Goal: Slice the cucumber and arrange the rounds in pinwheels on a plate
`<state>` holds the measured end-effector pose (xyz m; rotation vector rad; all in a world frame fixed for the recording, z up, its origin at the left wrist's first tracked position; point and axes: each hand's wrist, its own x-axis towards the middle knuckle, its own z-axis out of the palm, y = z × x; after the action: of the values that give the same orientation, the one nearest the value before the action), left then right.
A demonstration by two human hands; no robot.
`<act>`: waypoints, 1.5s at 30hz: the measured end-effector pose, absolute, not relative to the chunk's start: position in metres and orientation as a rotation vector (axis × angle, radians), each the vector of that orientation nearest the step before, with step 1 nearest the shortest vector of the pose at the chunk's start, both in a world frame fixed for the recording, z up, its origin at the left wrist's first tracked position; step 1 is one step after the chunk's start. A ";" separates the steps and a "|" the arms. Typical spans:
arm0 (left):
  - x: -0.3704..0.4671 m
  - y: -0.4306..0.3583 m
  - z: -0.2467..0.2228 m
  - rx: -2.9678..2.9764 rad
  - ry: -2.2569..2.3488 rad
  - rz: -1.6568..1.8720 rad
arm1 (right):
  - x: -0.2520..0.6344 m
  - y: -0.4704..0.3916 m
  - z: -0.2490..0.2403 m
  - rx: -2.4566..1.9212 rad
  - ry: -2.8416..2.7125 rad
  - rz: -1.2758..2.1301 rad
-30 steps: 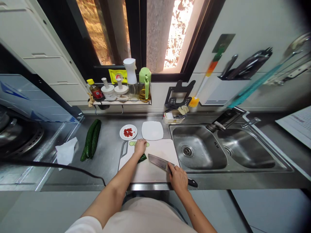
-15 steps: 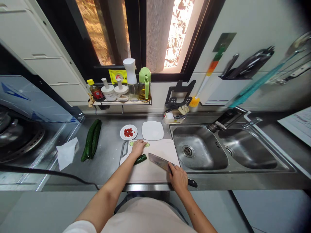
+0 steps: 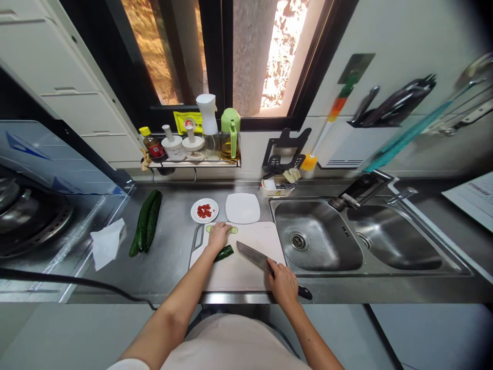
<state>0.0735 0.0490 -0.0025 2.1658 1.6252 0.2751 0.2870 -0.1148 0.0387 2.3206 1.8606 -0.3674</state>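
Note:
My right hand (image 3: 283, 280) is closed round the black handle of a kitchen knife (image 3: 252, 255), whose blade lies low over the white cutting board (image 3: 246, 277) and points up and left. My left hand (image 3: 219, 235) is at the board's upper left, its fingers bent down over pale green cucumber slices (image 3: 233, 229); whether it grips any is hidden. A dark green cucumber piece (image 3: 224, 252) rests on the board just below that hand, between it and the blade. Behind the board are a white plate of chopped red pieces (image 3: 205, 220) and a square white plate (image 3: 242, 208).
Two whole cucumbers (image 3: 146, 221) and a white paper (image 3: 107, 244) lie to the left. The double sink (image 3: 318, 236) is right of the board. Bottles stand on a wall shelf (image 3: 196, 164). A black cable (image 3: 96, 283) crosses the counter at lower left.

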 end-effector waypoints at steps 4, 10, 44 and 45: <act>0.073 0.032 0.002 2.034 1.663 0.376 | 0.286 -0.112 0.039 2.386 1.855 -0.458; 0.070 0.003 0.005 1.981 1.595 0.377 | 0.282 -0.110 0.041 2.420 1.855 -0.556; 0.011 -0.013 -0.012 1.571 2.013 0.741 | 0.275 -0.095 0.039 2.305 1.753 -0.639; 0.006 -0.009 -0.012 1.535 2.071 0.753 | 0.275 -0.095 0.038 2.302 1.751 -0.642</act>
<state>0.0059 -0.0094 -0.0121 1.5354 2.0705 0.7535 0.2753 -0.0946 0.0379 2.3019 1.7515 -0.6422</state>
